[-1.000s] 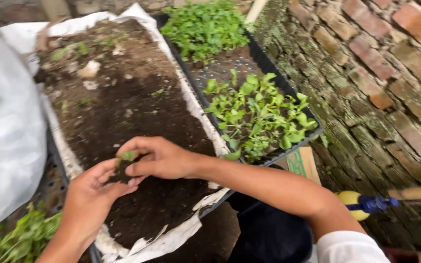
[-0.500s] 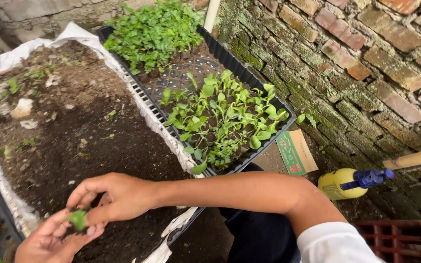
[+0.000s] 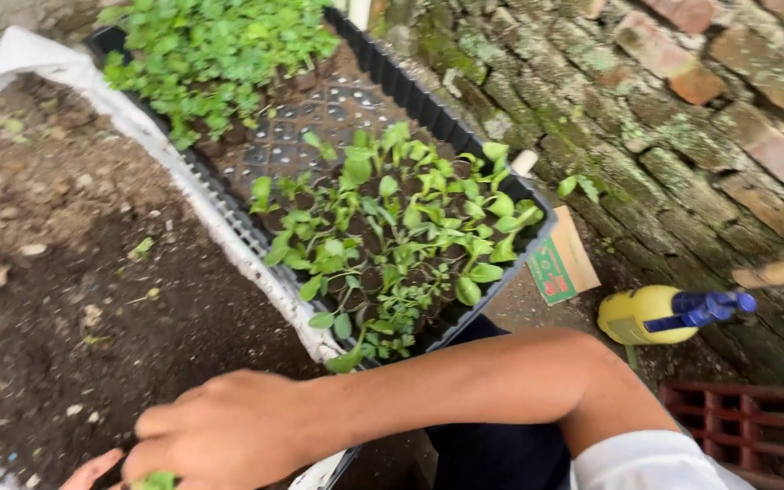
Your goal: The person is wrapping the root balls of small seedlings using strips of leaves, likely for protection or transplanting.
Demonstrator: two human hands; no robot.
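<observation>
Outdoor garden corner, soft daylight. Mossy old brick wall (image 3: 682,118) along the right. Bare dirt ground (image 3: 537,308) at its foot. Red hollow brick (image 3: 741,431) in the lower right corner. Pale wooden handle (image 3: 778,270) leaning against the wall.

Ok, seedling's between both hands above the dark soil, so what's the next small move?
Probably lower it and press its roots into the soil bed right beneath. The right hand covers the green seedling at the frame's bottom edge, the left hand just shows beside it, and the soil below looks loose and unplanted. Whether a hole is ready there, I cannot tell.
</observation>
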